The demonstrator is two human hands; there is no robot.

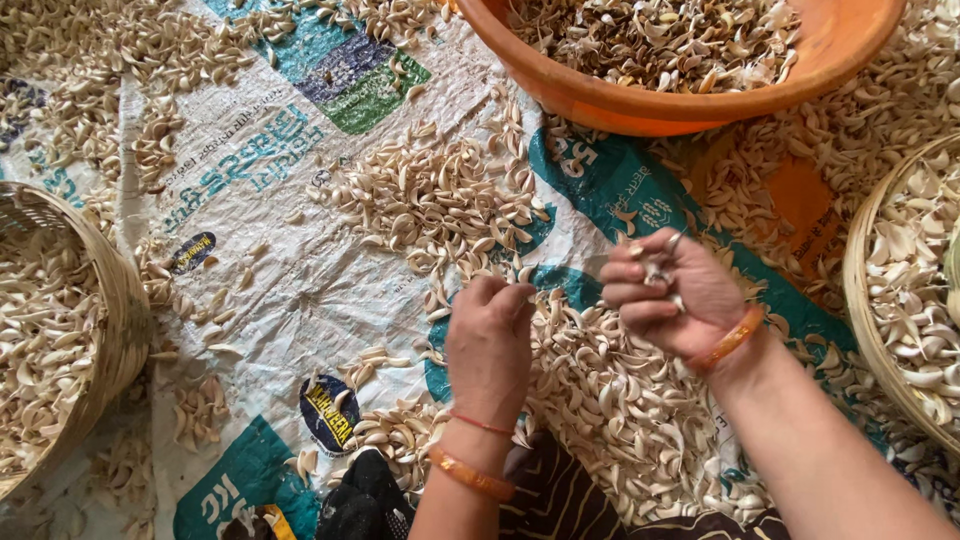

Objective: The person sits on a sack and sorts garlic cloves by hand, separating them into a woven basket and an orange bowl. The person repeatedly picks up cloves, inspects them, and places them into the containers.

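Head view: left hand lowered, fingers curled, fingertips touching garlic cloves heaped on printed woven sheet. Right hand raised above heap, fingers closed on single clove. Orange tub beyond hands; woven baskets left and right, all holding cloves.

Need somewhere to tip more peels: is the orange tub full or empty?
Partly full: peels cover the orange tub's bottom, inner wall bare above.
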